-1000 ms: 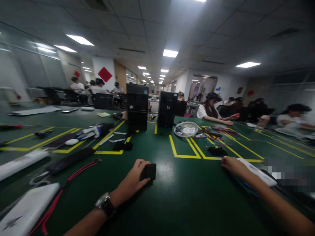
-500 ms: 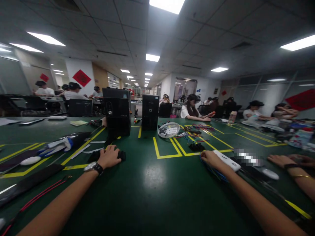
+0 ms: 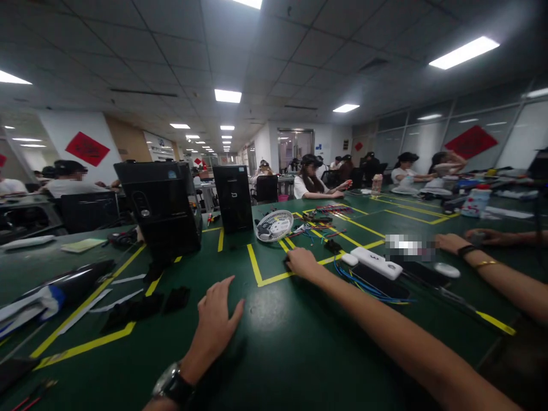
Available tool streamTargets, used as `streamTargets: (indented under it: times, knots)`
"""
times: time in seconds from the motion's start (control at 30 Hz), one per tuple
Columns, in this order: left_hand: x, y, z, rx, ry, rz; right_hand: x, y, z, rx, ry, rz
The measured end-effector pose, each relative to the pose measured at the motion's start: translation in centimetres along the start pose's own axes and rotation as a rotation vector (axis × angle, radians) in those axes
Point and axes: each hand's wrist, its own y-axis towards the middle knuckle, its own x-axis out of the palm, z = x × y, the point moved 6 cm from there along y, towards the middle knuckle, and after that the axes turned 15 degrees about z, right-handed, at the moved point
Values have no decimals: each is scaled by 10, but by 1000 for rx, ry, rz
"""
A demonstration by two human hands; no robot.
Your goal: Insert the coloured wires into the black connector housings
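My left hand (image 3: 218, 314) hovers over the green table, fingers apart, with nothing in it. To its left lie small black blocks (image 3: 176, 299), several in a loose row. My right hand (image 3: 303, 264) is closed near a yellow taped corner. A small dark piece shows at its fingertips, mostly hidden by the fingers. Beyond that hand is a white oval basket (image 3: 276, 226) holding small parts. Blue cables (image 3: 363, 288) and another black block (image 3: 331, 246) lie to the right of the right hand.
Two black computer towers (image 3: 160, 214) (image 3: 234, 197) stand at the back left. At the right are a white power strip (image 3: 375, 262), a white mouse (image 3: 447, 270) and a co-worker's hands (image 3: 451, 244). Loose coloured wires (image 3: 327, 234) lie beyond the basket.
My view has turned right. My left hand has come off the black blocks, moving right and nearer. My right hand has left the blue cables and moved left, a dark piece at its fingertips.
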Motion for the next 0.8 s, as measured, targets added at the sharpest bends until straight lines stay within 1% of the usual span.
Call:
streamTargets:
  times: [0.03, 0.1, 0.13, 0.17, 0.2, 0.23, 0.3, 0.37, 0.43, 0.47, 0.5, 0.57, 0.63, 0.67, 0.73, 0.8]
  knots:
    - [8, 0, 5, -35, -33, -20, 4, -8, -21, -83, 38, -38]
    - [24, 5, 8, -83, -63, -55, 1, -23, -56, -251, 132, -35]
    - [31, 8, 7, -95, -64, -73, -5, -28, -66, -321, 171, -6]
    - [37, 9, 5, -99, -60, -95, -12, -32, -68, -355, 183, 26]
    - [41, 10, 4, -98, -57, -122, -20, -33, -62, -343, 164, 56]
    - [44, 10, 2, -91, -60, -152, -29, -32, -47, -291, 117, 76]
    - [43, 6, 1, -67, -88, -190, -43, -31, 0, -101, -34, 78]
    - [34, 2, 1, -39, -110, -152, -56, -34, 52, 42, -141, 79]
    - [22, -2, -2, -30, -76, -65, -60, -42, 99, 176, -225, 54]
    - [16, -5, -4, -40, -43, -36, -58, -46, 117, 225, -249, 32]
    - [12, -7, -7, -58, -11, -30, -55, -50, 130, 258, -263, 12]
    - [6, -14, -12, -109, 16, -70, -47, -54, 142, 290, -264, -27]
    - [-1, -22, -12, -133, -26, -112, -40, -54, 142, 290, -248, -64]
    - [-5, -25, -9, -122, -66, -113, -38, -53, 140, 282, -239, -83]
    - [-14, -30, -3, -101, -167, -76, -35, -50, 138, 253, -226, -111]
    - [-22, -33, 1, -117, -256, -13, -32, -44, 144, 210, -213, -130]
